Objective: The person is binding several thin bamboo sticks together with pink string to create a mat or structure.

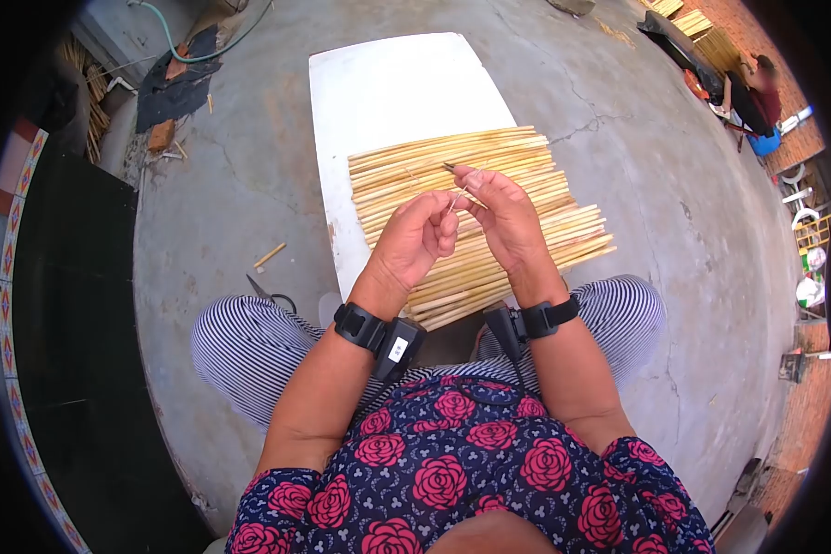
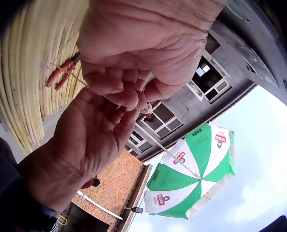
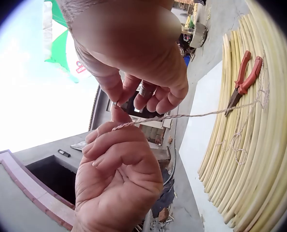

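Note:
Over a mat of pale reed stalks (image 1: 489, 249), my two hands meet fingertip to fingertip on a thin twine. My left hand (image 1: 414, 238) grips this twine (image 3: 182, 115), which crosses its curled fingers and runs down to the stalks. My right hand (image 1: 506, 222) pinches at the twine close to the left thumb; its fingertips partly hide the spot. Red-handled pliers (image 3: 245, 79) lie on the stalks beside the twine, and a loose loop of twine (image 3: 238, 147) rests there too. In the head view, the right hand covers most of the pliers.
A white board (image 1: 406, 88) lies beneath the stalks on the concrete floor. Scissors (image 1: 270, 294) and a short stick piece (image 1: 270, 255) are on the floor by the left knee. At the far right sits another person (image 1: 762, 92). A green-and-white umbrella (image 2: 196, 174) stands overhead.

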### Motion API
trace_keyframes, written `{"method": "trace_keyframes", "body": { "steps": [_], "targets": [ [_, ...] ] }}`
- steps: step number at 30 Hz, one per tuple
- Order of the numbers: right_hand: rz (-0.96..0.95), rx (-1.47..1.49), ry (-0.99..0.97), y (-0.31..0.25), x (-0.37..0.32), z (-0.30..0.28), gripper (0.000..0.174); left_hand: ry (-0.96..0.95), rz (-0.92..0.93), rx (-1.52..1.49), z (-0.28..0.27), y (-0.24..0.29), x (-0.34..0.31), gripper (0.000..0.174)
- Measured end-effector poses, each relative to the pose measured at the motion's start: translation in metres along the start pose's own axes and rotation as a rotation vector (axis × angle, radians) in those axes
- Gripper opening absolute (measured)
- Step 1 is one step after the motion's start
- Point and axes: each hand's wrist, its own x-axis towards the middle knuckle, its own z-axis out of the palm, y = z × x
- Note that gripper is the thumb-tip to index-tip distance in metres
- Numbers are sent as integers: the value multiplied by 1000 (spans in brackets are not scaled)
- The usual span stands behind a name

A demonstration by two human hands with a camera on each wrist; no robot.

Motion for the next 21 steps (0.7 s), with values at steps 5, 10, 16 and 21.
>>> {"method": "trace_keyframes", "body": {
  "steps": [5,10,16,21],
  "targets": [
    [20,18,-37,1,-2,0,14,33,33,146,4,0,-1,16],
    [46,22,-70,0,-2,-1,12,10,-5,89,-1,-2,-4,14],
    [42,0,-103,-3,-3,4,11,-3,-7,73,0,-1,-8,16],
    [77,46,-147,-2,-3,4,12,1,28,128,2,-3,-6,15]
  ]
}}
